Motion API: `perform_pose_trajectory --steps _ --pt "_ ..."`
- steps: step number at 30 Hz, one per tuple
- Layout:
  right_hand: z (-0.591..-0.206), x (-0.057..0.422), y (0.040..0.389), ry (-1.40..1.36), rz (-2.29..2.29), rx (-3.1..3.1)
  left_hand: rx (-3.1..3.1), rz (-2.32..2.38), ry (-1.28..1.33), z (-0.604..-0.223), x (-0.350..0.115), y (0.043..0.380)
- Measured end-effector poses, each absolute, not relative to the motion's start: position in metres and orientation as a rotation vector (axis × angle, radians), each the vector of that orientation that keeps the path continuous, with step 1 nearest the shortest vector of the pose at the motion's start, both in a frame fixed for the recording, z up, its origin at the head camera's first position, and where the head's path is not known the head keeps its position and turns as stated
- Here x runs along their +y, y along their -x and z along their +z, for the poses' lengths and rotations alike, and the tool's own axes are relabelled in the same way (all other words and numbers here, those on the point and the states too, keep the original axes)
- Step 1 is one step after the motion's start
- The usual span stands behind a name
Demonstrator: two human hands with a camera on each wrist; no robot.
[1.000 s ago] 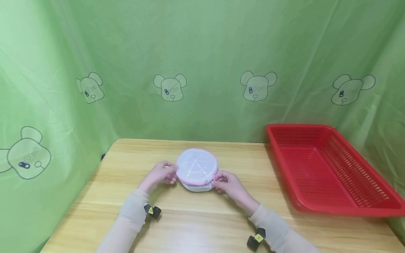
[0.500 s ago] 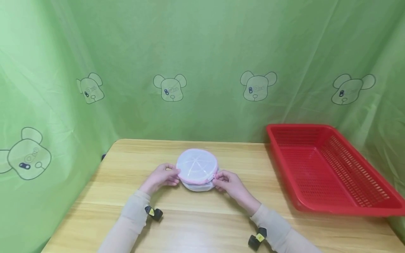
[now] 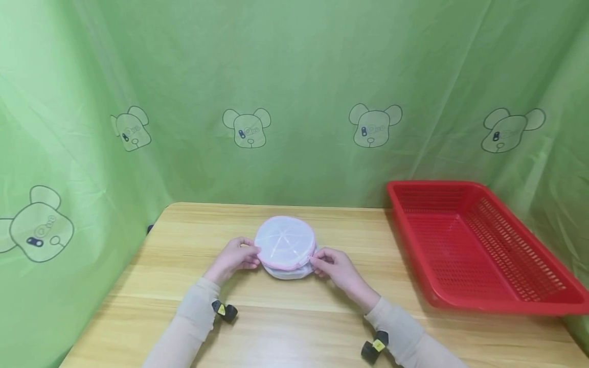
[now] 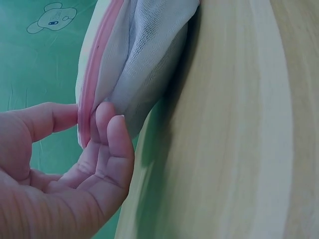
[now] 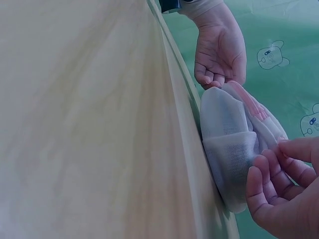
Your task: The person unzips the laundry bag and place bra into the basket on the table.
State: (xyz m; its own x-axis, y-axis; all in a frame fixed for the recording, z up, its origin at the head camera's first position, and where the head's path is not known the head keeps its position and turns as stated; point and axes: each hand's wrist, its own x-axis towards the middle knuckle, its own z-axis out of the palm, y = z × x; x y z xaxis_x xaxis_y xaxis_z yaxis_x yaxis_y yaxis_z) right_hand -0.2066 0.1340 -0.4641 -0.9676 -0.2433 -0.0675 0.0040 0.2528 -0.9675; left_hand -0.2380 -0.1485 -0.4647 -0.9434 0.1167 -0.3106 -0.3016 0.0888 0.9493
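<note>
Round mesh pouch (image 3: 285, 248) sits dead centre between my hands on the worktop (image 3: 294, 327). My left hand (image 3: 232, 258) pinches its pink rim on the left, my right hand (image 3: 333, 266) pinches the right edge, both equally near.

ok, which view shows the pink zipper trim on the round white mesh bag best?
Left wrist: the pink zipper trim fills the frame beside the left hand. Head view shows it small on the round white mesh bag; right wrist shows only a sliver.

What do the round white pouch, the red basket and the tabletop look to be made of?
Round white pouch: fine woven mesh, semi-sheer, with a pink fabric trim; likely synthetic. Red basket: moulded plastic, slightly glossy, with perforated walls and floor. Tabletop: pale wood grain, smooth; real wood or laminate cannot be told.
</note>
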Motion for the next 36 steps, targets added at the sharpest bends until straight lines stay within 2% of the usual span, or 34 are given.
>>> perform_pose_trajectory --steps 36 --pt "-0.4593 0.1405 0.2083 0.332 -1.660 2.489 2.071 1.975 0.123 -0.4599 -0.1484 0.2357"
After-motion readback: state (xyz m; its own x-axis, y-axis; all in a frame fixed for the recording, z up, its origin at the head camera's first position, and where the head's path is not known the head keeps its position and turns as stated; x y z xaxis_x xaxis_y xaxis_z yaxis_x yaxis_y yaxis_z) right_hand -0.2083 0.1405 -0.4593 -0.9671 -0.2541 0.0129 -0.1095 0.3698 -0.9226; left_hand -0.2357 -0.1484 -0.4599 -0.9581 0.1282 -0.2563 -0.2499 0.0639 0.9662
